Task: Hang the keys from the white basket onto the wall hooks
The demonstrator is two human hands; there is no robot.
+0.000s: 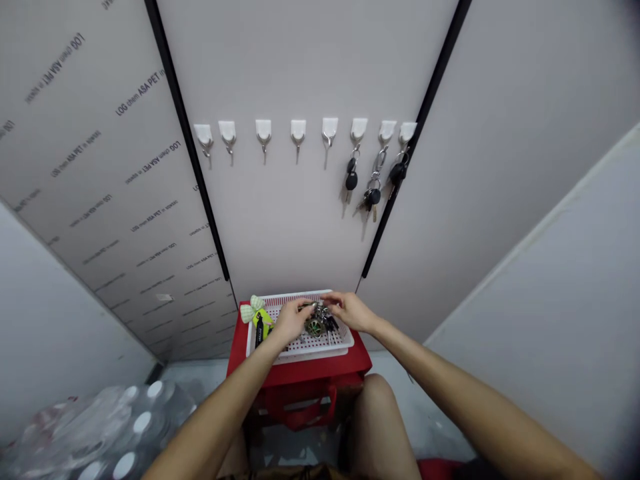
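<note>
A white perforated tray (336, 345) rests on a red box (300, 373) in front of me. My left hand (290, 321) and my right hand (351, 310) are both in the tray, fingers curled around a bunch of keys (320, 321) with a round green fob. A yellow-green tag and a black fob (260, 325) lie at the tray's left end. On the wall above, a row of white hooks (297, 130) runs across; the three rightmost carry key bunches (373, 193).
Several wrapped plastic bottles (125, 427) lie at the lower left on the floor. My knee (377, 413) is just below the red box. Grey wall panels with black seams (190, 147) surround the spot.
</note>
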